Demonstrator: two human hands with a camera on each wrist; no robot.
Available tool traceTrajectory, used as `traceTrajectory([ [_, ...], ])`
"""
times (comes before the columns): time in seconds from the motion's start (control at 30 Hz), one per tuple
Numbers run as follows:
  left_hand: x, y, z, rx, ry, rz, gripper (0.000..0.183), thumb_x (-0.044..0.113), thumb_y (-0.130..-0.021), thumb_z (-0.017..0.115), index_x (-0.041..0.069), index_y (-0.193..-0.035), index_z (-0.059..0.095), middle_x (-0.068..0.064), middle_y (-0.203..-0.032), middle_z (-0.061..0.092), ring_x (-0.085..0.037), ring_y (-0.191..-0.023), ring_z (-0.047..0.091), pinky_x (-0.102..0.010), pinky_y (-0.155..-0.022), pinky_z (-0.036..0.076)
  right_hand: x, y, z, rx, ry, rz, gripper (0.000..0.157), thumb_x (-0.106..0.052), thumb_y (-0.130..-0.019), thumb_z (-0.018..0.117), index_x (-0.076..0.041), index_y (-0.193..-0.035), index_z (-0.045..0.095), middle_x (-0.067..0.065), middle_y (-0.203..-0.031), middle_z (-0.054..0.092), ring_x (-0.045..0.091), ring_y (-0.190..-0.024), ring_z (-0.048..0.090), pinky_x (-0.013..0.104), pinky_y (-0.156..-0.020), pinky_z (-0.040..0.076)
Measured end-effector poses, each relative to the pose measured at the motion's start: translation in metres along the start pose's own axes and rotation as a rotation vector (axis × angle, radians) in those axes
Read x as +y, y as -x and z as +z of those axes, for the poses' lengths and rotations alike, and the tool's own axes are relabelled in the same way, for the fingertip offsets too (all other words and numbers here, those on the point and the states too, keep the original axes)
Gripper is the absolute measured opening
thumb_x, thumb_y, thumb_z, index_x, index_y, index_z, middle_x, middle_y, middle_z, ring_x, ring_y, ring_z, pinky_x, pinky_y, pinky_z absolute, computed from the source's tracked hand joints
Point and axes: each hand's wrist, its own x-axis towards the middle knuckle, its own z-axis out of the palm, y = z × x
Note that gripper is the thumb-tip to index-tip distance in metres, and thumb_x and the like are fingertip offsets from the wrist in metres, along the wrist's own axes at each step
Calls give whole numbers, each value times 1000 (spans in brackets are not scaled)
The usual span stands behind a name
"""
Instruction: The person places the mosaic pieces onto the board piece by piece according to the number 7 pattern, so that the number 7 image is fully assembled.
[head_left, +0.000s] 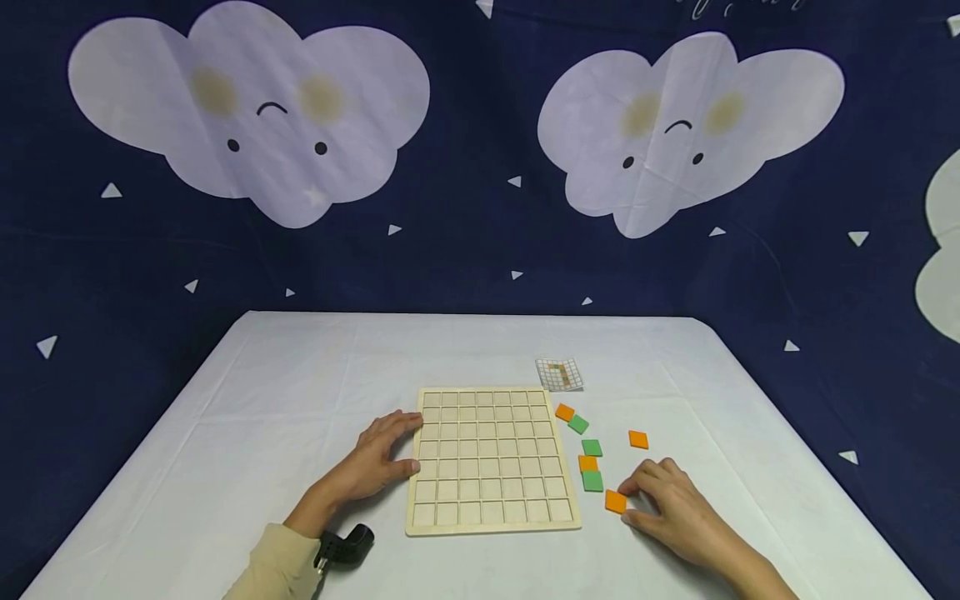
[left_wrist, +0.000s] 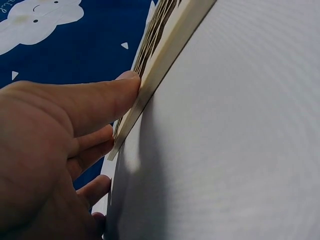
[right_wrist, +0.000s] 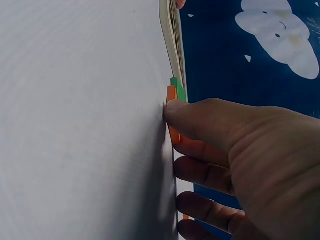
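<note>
The wooden grid board (head_left: 488, 447) holds no tiles yet, seven tiles (head_left: 592, 482) lying right of it on the surface (head_left: 450, 350), while the left hand (head_left: 367, 467), fingers spread, touches its left edge and the right hand (head_left: 671, 510) seemingly pinches an orange tile (head_left: 615, 502).

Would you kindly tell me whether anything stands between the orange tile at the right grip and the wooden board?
Nothing visible blocks the orange tile at the right grip going left to the near right corner of the wooden board. Toward the board's far rows, a green tile lies flat in between.
</note>
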Motion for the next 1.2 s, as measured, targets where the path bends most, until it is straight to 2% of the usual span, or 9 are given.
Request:
traceTrajectory([
  [0.63, -1, 1, -1, -23, 12, 17, 62, 23, -84, 70, 6, -138, 46, -10, -151, 35, -42, -144, 13, -64, -113, 8, -3, -1, -2, -1, -6, -6, 22, -23, -72, 80, -33, -84, 64, -26, -86, 51, -1, -85, 38, 24, -75, 42],
  [1.2, -1, 1, -1, -32, 17, 42, 61, 20, -85, 69, 4, -138, 45, -13, -151, 34, -43, -144, 13, -64, -112, 5, -11, -16, -5, 67, -44, -93, 25, -23, -71, 80, -32, -89, 65, -25, -94, 54, -2, -93, 41, 29, -81, 46],
])
